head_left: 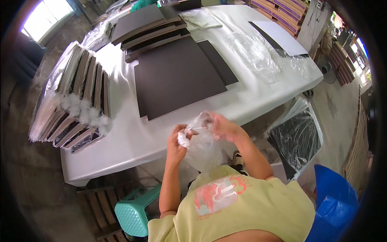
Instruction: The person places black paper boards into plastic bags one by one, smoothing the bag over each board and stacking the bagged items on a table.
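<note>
In front of my body, at the table's near edge, I hold a clear plastic bag (203, 151) between both hands. My left hand (175, 142) is closed on its left side, where a small bunched white piece (183, 140) shows by the fingers; I cannot make out what it is. Higher up and to the right, my right hand (225, 128) pinches the upper edge of the bag, its fingertips partly hidden. The bag hangs loosely between them and looks crumpled. Just beyond my hands lie large flat dark sheets (179, 76) with notched corners.
Thick stacks of dark sheets (151, 34) stand farther back on the white-covered table (100, 155). Plastic-wrapped bundles (74, 97) lean at the left. Loose clear film (256, 52) and a white sheet (280, 36) lie right. A green stool (133, 215) and wrapped dark panels (298, 135) flank me.
</note>
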